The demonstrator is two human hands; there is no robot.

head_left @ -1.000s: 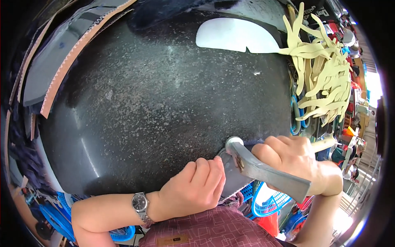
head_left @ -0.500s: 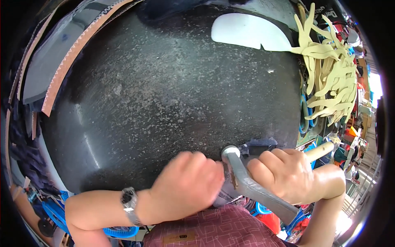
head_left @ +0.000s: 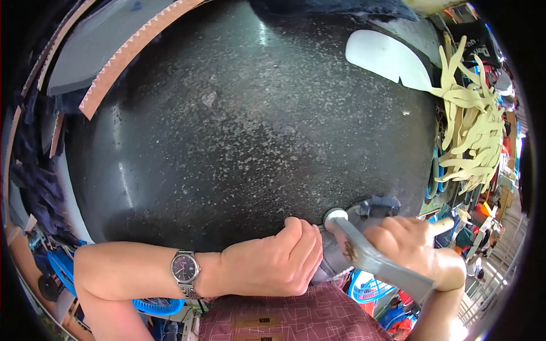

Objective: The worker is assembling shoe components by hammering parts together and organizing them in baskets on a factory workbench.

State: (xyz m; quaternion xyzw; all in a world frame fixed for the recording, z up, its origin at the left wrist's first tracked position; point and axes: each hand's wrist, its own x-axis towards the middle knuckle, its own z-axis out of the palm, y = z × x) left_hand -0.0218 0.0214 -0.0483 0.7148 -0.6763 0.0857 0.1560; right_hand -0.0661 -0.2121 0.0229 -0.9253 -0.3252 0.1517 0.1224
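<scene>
My right hand (head_left: pixel 401 241) is wrapped round the wooden handle of a hammer (head_left: pixel 378 261). Its round metal face lies over a dark grey piece of material (head_left: pixel 335 256) at the near edge of a scuffed black work surface (head_left: pixel 267 148). The piece has a raised bluish edge on its far right side. Beside the hammer face, my left hand (head_left: pixel 278 256) is closed, its curled fingers against the left side of the grey piece. How much of the piece is inside that fist is hidden. A watch (head_left: pixel 185 268) is on my left wrist.
A white curved sheet (head_left: pixel 389 57) lies at the far right of the surface, next to a heap of pale yellow strips (head_left: pixel 472 131). Toothed-edged brown strips (head_left: pixel 133 48) and grey sheets stand at the left. Blue baskets (head_left: pixel 156 307) are below the near edge.
My left wrist has turned, so the watch face now shows. The hammer and the grey piece appear farther right and lower. The whole view has also shifted, with the surface moving rightward in the picture.
</scene>
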